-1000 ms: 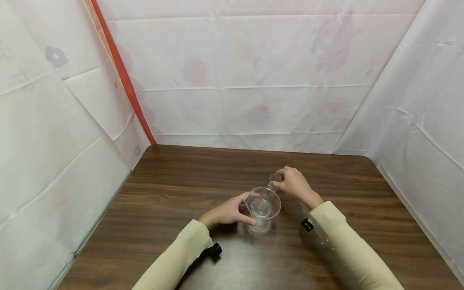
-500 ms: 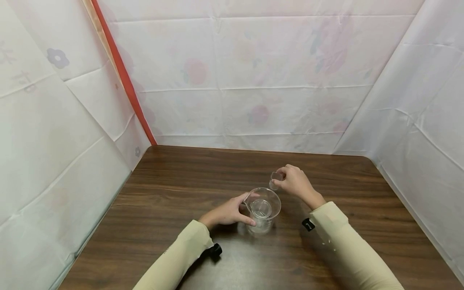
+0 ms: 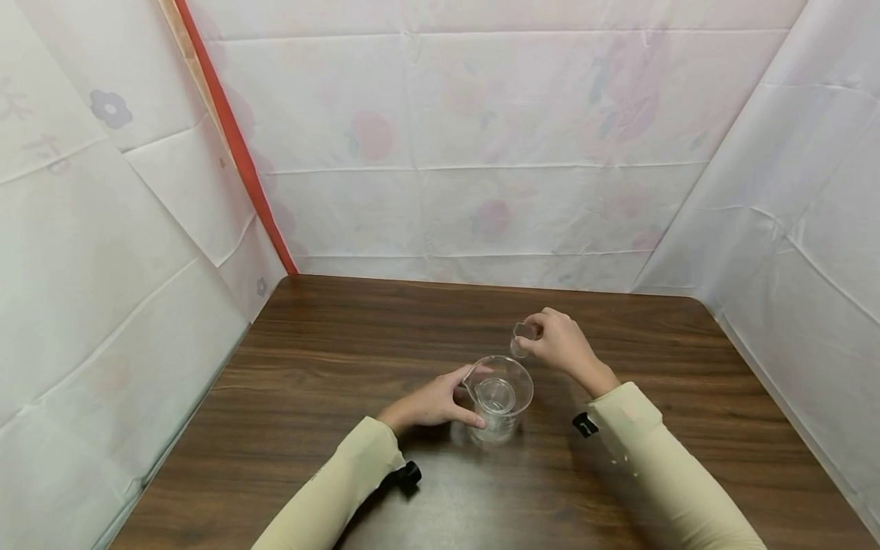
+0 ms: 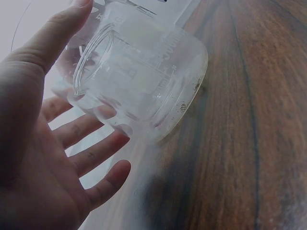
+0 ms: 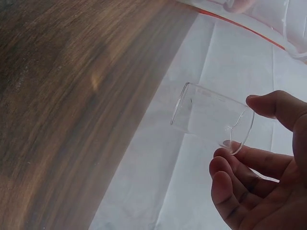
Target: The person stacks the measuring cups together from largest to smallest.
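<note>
A large clear glass beaker point(image 3: 505, 424) stands on the table, its spout towards the left. Inside it sits a smaller glass beaker point(image 3: 495, 396). My left hand point(image 3: 433, 399) holds the large beaker from the left, thumb on the near side and fingers round the far side; printed marks show on the glass point(image 4: 165, 62) in the left wrist view. Just beyond and right of it, my right hand point(image 3: 557, 344) pinches a tiny clear beaker point(image 3: 520, 347) by its rim. In the right wrist view this tiny beaker point(image 5: 206, 115) looks empty, held between thumb and fingers above the table.
The dark wood-grain table point(image 3: 330, 336) is bounded by white patterned sheets point(image 3: 440, 206) at the back and sides. A red strip point(image 3: 237, 145) runs down the back left corner. Black wrist cameras sit under both cuffs, such as the left one point(image 3: 407, 475).
My right hand has risen or moved slightly away with the tiny beaker. The left hand and the large beaker have stayed in place.
</note>
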Motion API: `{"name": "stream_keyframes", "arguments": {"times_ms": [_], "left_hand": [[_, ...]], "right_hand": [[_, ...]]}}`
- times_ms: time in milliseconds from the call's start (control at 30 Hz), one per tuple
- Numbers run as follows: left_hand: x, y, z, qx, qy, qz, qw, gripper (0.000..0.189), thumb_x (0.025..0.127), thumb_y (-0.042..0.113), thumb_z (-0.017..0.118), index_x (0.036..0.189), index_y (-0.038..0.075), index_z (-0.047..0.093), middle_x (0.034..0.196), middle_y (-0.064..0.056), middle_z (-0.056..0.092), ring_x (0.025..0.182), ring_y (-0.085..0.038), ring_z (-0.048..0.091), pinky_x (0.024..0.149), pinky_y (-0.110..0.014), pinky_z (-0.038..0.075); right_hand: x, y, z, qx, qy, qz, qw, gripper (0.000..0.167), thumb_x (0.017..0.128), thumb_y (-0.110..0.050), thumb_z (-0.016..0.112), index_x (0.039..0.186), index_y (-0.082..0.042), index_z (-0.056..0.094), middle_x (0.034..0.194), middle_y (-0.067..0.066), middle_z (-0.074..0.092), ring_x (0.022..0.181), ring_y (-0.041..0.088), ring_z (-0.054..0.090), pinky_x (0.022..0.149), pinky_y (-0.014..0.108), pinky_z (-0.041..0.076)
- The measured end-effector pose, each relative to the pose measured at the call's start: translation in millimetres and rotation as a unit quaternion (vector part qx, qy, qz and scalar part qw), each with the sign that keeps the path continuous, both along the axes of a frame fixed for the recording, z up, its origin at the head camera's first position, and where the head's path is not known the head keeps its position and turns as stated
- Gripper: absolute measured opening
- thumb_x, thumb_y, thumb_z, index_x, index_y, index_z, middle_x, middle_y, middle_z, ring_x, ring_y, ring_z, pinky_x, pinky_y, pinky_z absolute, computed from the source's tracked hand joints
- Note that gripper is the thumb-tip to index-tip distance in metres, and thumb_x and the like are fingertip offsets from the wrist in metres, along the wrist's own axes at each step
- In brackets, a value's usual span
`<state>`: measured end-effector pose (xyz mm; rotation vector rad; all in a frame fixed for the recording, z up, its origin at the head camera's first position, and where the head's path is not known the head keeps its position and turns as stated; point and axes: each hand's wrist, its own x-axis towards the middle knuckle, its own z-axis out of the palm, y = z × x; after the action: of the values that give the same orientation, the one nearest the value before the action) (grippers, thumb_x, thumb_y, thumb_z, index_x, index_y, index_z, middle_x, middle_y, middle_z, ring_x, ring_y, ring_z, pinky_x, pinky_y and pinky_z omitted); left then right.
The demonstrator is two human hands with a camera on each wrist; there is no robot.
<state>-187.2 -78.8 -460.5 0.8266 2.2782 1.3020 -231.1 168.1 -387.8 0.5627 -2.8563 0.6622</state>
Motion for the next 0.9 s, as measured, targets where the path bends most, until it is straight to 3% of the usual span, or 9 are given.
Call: {"name": "stream_keyframes", "arguments": {"times_ms": [367,900], "left_hand": [[-1.3,-0.4,-1.6,-0.002,-0.003,-0.001,1.0,0.083,0.08,0.035,0.081,0.149,0.027,0.037,0.145,0.005,0.049,0.119,-0.017,0.057,0.099,-0.034,0.046],[-0.6,-1.2,-0.4,-0.003,-0.001,0.002,1.0,0.08,0.079,0.035,0.082,0.146,0.033,0.038,0.143,0.005,0.051,0.117,-0.018,0.059,0.099,-0.033,0.047]], "right_hand": [[1.5,-0.6,4.1,-0.001,0.012,0.001,0.9999,0.036,0.081,-0.028,0.076,0.103,0.001,0.071,0.083,0.01,0.062,0.07,0.017,0.054,0.064,0.034,0.044],[5.0,-1.8,10.9,-0.018,0.029,0.004,0.9994,0.034,0.08,-0.025,0.077,0.102,0.001,0.072,0.083,0.013,0.063,0.071,0.018,0.054,0.065,0.034,0.044]]}}
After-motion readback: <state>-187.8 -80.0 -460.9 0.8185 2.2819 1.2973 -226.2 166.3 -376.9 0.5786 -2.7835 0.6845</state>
